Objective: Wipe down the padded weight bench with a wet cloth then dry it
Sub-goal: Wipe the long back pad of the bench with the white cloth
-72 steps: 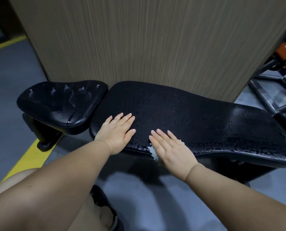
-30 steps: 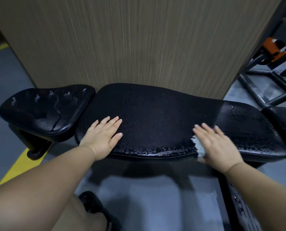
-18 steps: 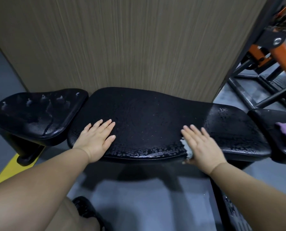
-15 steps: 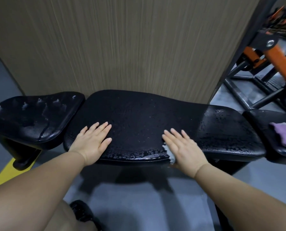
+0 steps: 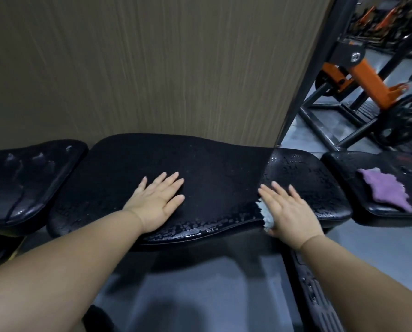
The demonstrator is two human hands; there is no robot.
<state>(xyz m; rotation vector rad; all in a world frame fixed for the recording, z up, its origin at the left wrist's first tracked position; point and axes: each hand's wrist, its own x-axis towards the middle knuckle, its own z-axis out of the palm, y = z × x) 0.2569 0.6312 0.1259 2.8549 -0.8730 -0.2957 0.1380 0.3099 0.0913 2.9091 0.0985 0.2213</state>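
The black padded bench [image 5: 214, 164] runs left to right in front of me, beaded with water along its near edge and right end. My left hand [image 5: 158, 202] lies flat on the pad left of centre, fingers straight. My right hand [image 5: 288, 209] presses flat on a pale cloth [image 5: 264, 214] near the bench's front edge; only the cloth's left fringe shows beside my palm. A purple cloth [image 5: 384, 188] lies spread on the separate black pad [image 5: 377, 164] at the far right.
A wet black seat pad [image 5: 25, 176] sits at the left end. A wood-grain wall panel [image 5: 152, 68] stands right behind the bench. Orange and black gym machinery [image 5: 368, 75] fills the back right. Grey floor [image 5: 200, 283] lies below me.
My right hand has slid the pale cloth back and forth along the pad and now sits further right. The view has shifted right, bringing the purple cloth into sight. My left hand stays planted.
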